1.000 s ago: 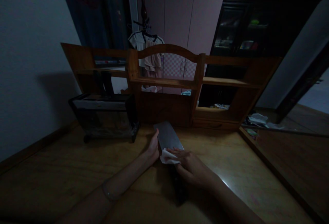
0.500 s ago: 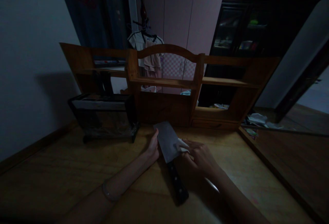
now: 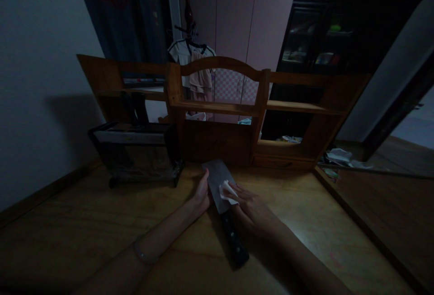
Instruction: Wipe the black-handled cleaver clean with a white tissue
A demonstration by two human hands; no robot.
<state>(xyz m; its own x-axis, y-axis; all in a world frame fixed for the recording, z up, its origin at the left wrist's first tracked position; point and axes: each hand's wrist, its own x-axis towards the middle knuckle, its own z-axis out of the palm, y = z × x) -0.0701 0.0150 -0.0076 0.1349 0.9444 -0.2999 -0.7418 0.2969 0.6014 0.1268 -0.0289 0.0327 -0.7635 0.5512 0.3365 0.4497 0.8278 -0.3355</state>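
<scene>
A cleaver with a wide grey blade and a black handle lies flat on the wooden table. My left hand rests against the blade's left edge, fingers together along it. My right hand presses a small white tissue onto the blade's right part, fingers closed over the tissue. The handle points toward me and lies free between my forearms.
A dark rack with knife handles stands at the back left of the table. A wooden shelf unit runs along the table's far edge. The table's right edge drops to a floor with scattered papers.
My right hand with the tissue slid from the blade's near end out to its right edge, then back onto the blade. The left hand stayed at the blade's left edge.
</scene>
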